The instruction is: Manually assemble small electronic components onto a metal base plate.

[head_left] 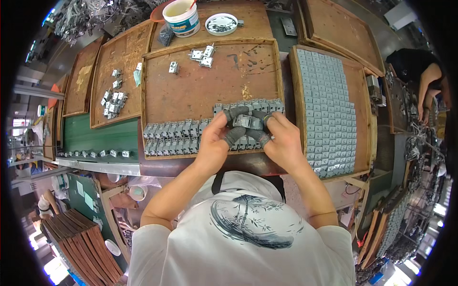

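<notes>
Both of my hands hold one small grey metal part [247, 122] between them, just above the near edge of a wooden tray [200, 90]. My left hand [215, 140] pinches its left end with grey fingertip covers on thumb and fingers. My right hand [281, 138] grips the right end the same way. Rows of like grey parts [172, 136] lie packed along the tray's near edge under and beside my hands. A few loose parts [202, 56] sit at the tray's far side.
A tray to the right [362, 95] is covered with rows of flat grey parts [327, 114]. Another tray on the left [125, 52] holds scattered parts. A white tub [182, 19] and a round dish [221, 23] stand at the back. Another person's arm [427, 81] works at far right.
</notes>
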Demonstrator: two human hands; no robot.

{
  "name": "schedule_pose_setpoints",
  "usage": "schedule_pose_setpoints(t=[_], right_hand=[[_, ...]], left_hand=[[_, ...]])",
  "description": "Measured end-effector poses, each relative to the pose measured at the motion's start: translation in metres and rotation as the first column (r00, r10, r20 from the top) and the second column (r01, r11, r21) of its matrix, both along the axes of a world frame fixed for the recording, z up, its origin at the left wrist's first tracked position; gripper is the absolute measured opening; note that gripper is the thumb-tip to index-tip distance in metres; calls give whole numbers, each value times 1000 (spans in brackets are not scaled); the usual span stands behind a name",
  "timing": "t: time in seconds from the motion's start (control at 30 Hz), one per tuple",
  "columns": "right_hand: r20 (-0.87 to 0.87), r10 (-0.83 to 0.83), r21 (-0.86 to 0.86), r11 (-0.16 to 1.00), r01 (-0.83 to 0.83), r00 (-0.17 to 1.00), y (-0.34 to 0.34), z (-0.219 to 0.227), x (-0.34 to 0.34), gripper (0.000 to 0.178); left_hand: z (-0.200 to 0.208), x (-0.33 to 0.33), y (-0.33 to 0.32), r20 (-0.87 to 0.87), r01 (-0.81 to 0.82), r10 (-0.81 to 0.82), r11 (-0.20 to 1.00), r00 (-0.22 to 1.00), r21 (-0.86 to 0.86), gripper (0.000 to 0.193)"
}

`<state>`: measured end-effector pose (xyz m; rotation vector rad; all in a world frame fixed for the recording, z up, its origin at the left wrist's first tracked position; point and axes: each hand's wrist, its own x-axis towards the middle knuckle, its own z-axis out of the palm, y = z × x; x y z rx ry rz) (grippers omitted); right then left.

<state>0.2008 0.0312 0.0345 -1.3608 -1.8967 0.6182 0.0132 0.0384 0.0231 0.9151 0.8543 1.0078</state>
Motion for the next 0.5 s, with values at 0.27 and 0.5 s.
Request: schedule_pose_setpoints(t=[0.27,0.5], right_hand=[[131,-109,223,972,78,985,-2,-9,-8,26],[-176,-7,-256,966,-39,984,7,-10,16,41]], left_hand=[[8,13,-6,-682,158,73,950,727,269,51],[-19,15,14,-585,275,329,646,741,712,62]])
